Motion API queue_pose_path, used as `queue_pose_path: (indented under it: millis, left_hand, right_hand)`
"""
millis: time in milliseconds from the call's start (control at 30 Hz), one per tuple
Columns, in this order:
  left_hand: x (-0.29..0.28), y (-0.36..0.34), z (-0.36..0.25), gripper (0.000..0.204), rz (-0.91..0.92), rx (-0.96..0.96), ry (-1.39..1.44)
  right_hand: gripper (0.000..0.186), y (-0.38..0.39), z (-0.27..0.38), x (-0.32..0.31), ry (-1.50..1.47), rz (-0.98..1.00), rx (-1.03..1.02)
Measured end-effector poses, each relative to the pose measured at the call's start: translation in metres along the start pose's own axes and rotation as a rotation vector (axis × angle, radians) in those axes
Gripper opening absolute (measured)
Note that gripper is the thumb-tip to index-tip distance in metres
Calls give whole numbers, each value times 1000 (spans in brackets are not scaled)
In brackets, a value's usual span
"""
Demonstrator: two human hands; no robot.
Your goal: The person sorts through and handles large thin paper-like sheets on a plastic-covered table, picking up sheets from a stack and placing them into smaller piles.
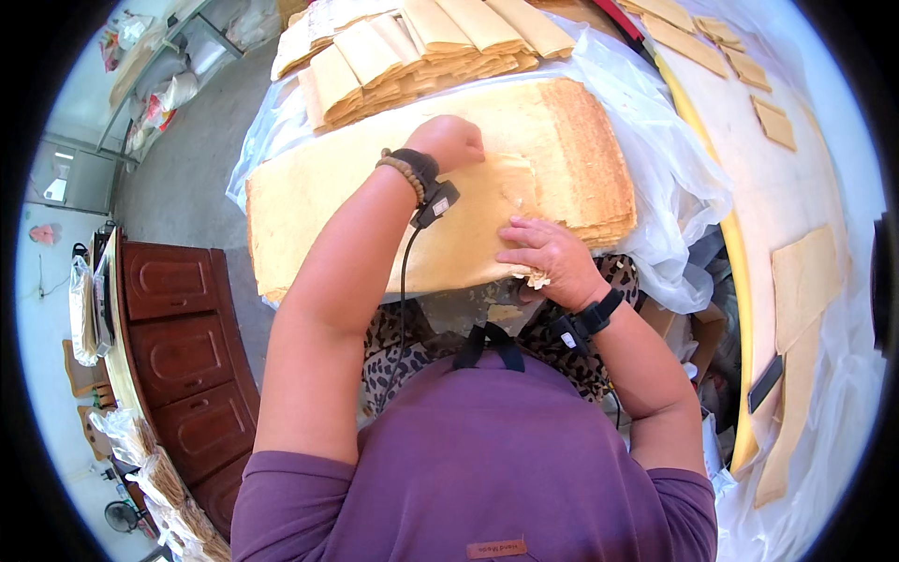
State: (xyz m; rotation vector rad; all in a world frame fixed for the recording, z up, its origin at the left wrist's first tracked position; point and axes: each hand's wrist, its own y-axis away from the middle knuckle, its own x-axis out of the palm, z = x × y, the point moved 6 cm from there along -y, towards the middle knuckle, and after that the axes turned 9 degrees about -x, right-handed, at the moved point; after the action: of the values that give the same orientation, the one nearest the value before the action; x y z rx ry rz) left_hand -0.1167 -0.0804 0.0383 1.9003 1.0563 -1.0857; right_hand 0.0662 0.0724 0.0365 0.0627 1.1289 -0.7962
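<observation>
A thick stack of thin, yellowish-tan sheets (pixel 375 242), looking like bean curd skin, lies in front of me. My left hand (pixel 449 142) is closed in a pinch over the middle of the top sheet; what its fingertips grip is hidden. To the right of that hand, a loosened, wrinkled piece of sheet (pixel 510 178) lies over the stack. At the near edge, the fingers of my right hand (pixel 552 262) rest on the top sheet. A crumpled pale scrap of sheet (pixel 537 278) sticks out beneath its palm, apparently held by the thumb.
Folded tan sheets (pixel 431 42) are piled behind the stack. Clear plastic (pixel 670 187) spreads underneath. On the right, a yellow-edged table (pixel 730 178) carries more sheets (pixel 805 281) and a dark phone (pixel 766 384). A reddish-brown cabinet (pixel 183 347) stands at left.
</observation>
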Motion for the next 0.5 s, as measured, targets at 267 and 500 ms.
queue_pose_path:
  millis: [267, 500]
  left_hand:
    - [-15, 1, 72, 20, -448, -306, 252]
    - [-35, 16, 62, 33, -125, -184, 195]
  right_hand:
    - [71, -7, 3, 1, -35, 29, 17]
    - [50, -8, 7, -8, -79, -36, 41]
